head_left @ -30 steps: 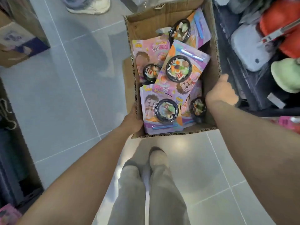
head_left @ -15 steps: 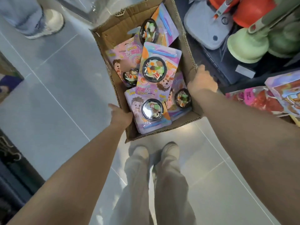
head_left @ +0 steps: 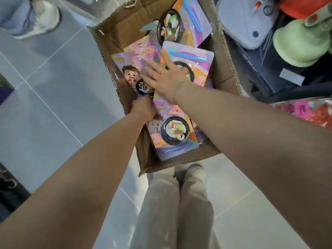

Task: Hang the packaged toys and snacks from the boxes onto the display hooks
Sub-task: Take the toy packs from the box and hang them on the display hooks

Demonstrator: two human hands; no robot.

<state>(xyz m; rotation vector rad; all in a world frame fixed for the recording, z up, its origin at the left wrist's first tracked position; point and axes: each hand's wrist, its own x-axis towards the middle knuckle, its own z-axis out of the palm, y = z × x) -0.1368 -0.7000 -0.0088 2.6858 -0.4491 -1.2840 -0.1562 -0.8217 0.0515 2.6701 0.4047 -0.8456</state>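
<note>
View from above of a cardboard box [head_left: 222, 69] standing open on a pale tiled floor [head_left: 53, 87], directly ahead of the person's beige trousers [head_left: 179, 203] and light shoes [head_left: 195, 172]. The box held a loose pile of packaged toys, each a purple-and-pink card bearing a round black bowl of coloured toy food under clear plastic and a blue stick.

Four packages could be told apart. The far package [head_left: 188, 20] leaned against the back of the box. The left package [head_left: 129, 71], printed with a cartoon child's face, lay along the left wall. The top package [head_left: 199, 56] lay across the middle of the pile. The near package [head_left: 175, 131] lay closest to the person, its bowl fully in view.

The right hand [head_left: 167, 76] was inside the box, palm down, its fingers straight and spread over the bowl of the top package and the edge of the left package; it grasped nothing. The left hand [head_left: 143, 106] was also inside the box, knuckles up, at the far left corner of the near package and just beside the left wall. Its fingers were curled and hidden beneath the hand, so I could not tell whether they held the card.

To the right of the box stood a dark shelf carrying a green plastic item [head_left: 301, 44] and a grey-blue item [head_left: 248, 20]. Pink packages [head_left: 305, 112] lay at the right edge. Another person's shoe [head_left: 36, 20] stood on the floor at the upper left.
</note>
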